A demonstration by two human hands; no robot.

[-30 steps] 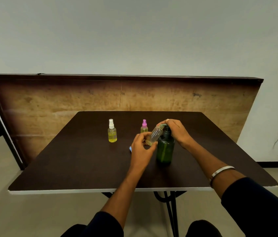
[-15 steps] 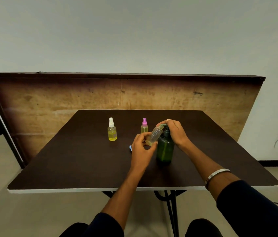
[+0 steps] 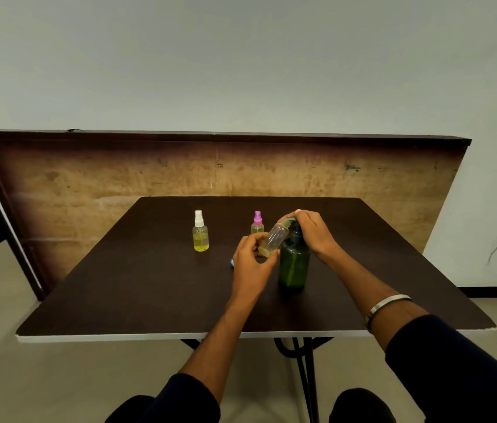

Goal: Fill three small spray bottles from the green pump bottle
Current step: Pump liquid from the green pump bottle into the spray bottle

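Knees in dark trousers and two dark sleeves fill the near edge of the view, and both forearms reach out over the white front lip of the dark brown table (image 3: 137, 288). On the right wrist sits a silver bangle (image 3: 389, 302). Just past the table's middle, the left hand (image 3: 251, 265) has its fingers curled closed around the base of an uncapped clear spray bottle (image 3: 274, 238), held tilted with its open neck pointing toward 1 o'clock, up against the spout of the green pump bottle (image 3: 293, 264). That green bottle stands upright on the table, immediately at 3 o'clock of the left hand. The right hand (image 3: 312, 232) lies over its pump head, fingers bent down and closed on the top. A small blue object (image 3: 232, 263) peeks out at 9 o'clock of the left hand; what it is cannot be told. Farther back, at 11 o'clock of the hands, a pink-capped spray bottle (image 3: 257, 222) stands partly hidden behind the clear one. Well apart at 10 o'clock stands a white-capped spray bottle (image 3: 200, 232) holding yellow liquid. Behind the table leans a worn wooden board (image 3: 119, 181) against the pale wall.
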